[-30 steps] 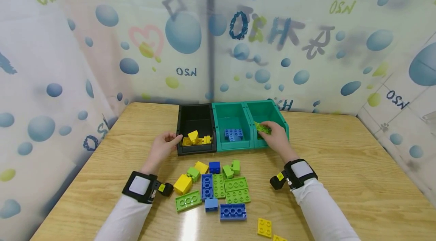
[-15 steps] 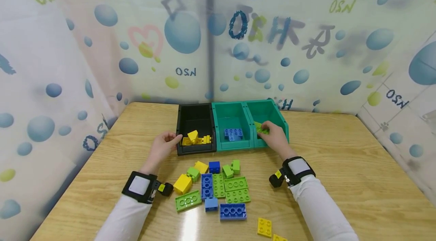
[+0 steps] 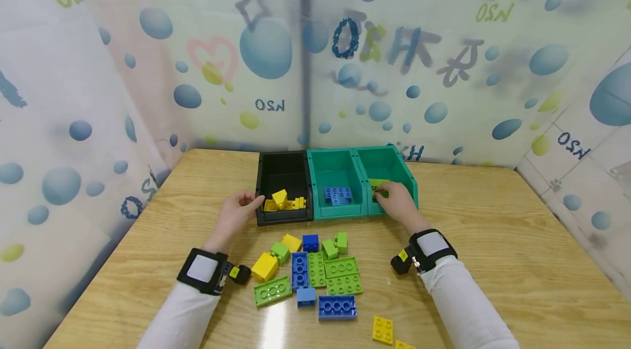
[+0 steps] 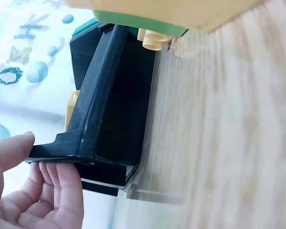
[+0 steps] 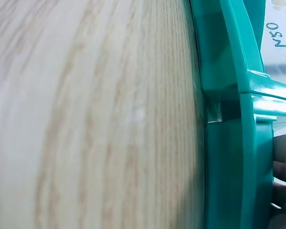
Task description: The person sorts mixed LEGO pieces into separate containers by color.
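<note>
My left hand (image 3: 235,211) pinches the near-left corner of a black bin (image 3: 285,171); in the left wrist view the thumb lies on one side of its rim (image 4: 93,102) and the curled fingers on the other. Yellow bricks (image 3: 280,199) lie in that bin. My right hand (image 3: 398,202) reaches into the right-hand green bin (image 3: 384,160), its curled fingers on a green brick (image 3: 378,182), partly hidden by them. The right wrist view shows only the fingers (image 5: 283,176) behind the bin's wall.
Blue bricks (image 3: 338,194) lie in the middle green bin (image 3: 336,165). Before the bins are scattered loose green bricks (image 3: 342,265), blue bricks (image 3: 337,307) and yellow bricks (image 3: 265,266). A flat yellow brick (image 3: 383,330) lies near the front edge. A patterned curtain (image 3: 345,64) hangs behind the table.
My right hand has shifted slightly within the right green bin, and the green brick there now lies at a different angle. The left hand stays on the black bin.
</note>
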{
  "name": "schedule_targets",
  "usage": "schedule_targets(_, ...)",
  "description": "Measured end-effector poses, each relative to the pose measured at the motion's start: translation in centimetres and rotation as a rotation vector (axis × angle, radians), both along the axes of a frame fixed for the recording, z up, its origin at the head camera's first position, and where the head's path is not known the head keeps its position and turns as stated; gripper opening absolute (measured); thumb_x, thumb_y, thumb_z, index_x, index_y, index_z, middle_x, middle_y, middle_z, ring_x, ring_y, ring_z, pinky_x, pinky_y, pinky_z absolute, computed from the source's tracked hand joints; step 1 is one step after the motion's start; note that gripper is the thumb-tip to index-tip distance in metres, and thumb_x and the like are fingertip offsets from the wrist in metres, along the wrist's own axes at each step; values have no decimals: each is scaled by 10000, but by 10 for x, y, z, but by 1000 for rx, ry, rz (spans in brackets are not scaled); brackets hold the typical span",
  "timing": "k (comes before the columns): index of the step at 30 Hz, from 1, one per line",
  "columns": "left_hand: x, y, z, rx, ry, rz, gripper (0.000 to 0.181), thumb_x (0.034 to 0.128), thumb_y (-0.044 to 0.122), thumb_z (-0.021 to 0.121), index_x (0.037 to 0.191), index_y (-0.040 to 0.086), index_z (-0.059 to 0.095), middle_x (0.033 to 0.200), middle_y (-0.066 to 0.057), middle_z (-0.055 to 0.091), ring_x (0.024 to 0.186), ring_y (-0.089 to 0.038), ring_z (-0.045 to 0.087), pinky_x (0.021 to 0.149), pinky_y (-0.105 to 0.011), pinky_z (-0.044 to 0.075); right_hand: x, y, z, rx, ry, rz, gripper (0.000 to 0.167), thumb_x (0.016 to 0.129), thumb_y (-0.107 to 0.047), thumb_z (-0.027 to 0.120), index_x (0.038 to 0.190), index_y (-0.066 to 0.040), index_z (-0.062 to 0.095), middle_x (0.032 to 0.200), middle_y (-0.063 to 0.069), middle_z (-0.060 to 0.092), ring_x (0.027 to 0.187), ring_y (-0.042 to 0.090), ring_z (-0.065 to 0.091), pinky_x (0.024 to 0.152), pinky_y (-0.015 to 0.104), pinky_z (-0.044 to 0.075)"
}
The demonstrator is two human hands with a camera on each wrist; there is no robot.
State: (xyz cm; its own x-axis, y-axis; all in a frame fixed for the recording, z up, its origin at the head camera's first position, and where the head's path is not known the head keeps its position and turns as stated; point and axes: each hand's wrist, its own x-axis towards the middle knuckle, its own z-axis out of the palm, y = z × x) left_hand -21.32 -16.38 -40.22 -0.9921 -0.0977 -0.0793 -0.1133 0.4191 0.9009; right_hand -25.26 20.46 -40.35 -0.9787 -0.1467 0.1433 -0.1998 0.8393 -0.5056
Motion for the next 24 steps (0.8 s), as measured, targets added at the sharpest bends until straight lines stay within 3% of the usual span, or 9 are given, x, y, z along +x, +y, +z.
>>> schedule_targets(10,2,-1,-1,13,19,-7,299,953,306,565,999,12,541,864,-57,494,807,-203,498,769,-287,519,10,5,-3,-97,89,-10,271,936,-104,543,1154,41,613,1219,247,568,1172,409,498,977,535,411)
schedule_targets(24,3,1,0,8,34,-5,321,940,344,579,975,27,544,886,-84,498,826,-204,499,744,-267,523,31,11,0,-320,157,25,209,929,-62,573,1099,49,622,1142,234,591,1078,373,539,942,506,448)
